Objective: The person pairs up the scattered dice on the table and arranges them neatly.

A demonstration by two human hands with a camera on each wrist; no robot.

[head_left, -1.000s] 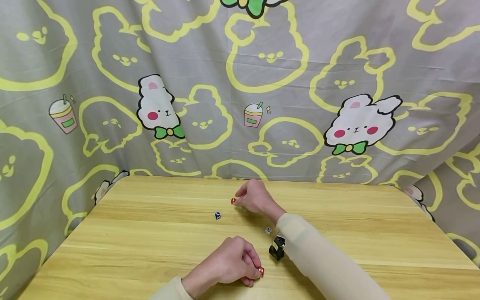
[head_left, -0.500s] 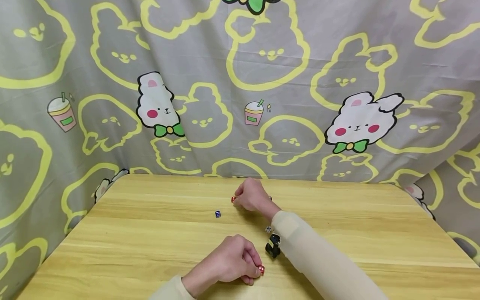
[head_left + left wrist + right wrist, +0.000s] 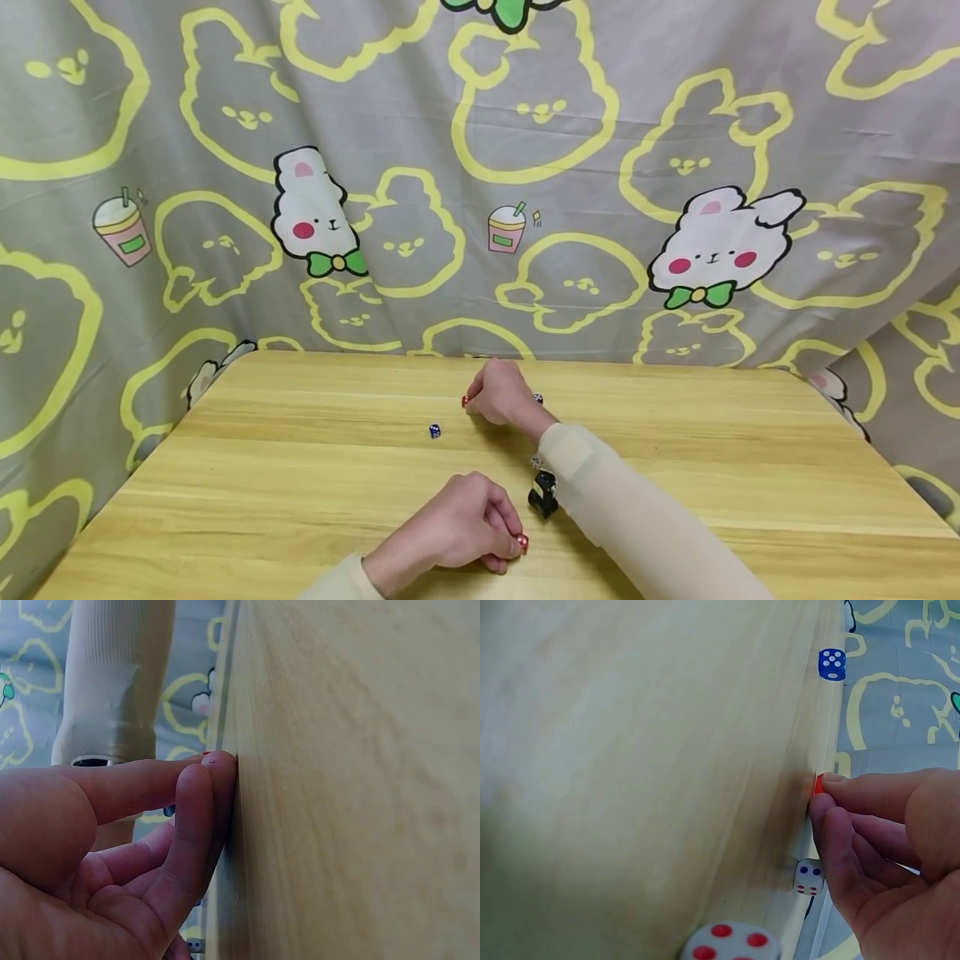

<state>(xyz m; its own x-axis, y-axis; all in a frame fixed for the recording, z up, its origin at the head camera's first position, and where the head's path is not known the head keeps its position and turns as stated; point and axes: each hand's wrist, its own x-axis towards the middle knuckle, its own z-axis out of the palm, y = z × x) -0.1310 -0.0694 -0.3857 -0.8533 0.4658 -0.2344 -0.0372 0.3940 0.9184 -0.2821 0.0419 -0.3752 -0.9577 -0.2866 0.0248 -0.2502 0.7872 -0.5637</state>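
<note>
Low on the table, in the head view, my left hand [image 3: 472, 521] pinches a red die [image 3: 522, 544] between thumb and fingertips. Farther off, near the back edge, my right hand [image 3: 501, 392] pinches a second red die [image 3: 466, 402]; in the right wrist view only a sliver of this red die [image 3: 819, 784] shows between the fingers. A blue die [image 3: 435, 431] lies to the left of the right hand. One white die [image 3: 538, 399] sits just beyond the right wrist. Another white die [image 3: 536, 461] lies beside the right sleeve, partly covered by it.
The wooden table [image 3: 300, 467] runs back to a grey patterned curtain [image 3: 420, 150]. A black wrist camera [image 3: 543, 494] hangs under the right forearm. Large in the right wrist view, a white die [image 3: 733, 941] with red dots sits at the bottom edge.
My right hand and forearm have shifted slightly left, and the white die behind the wrist has come into view. The left hand stays in place, pinching its red die.
</note>
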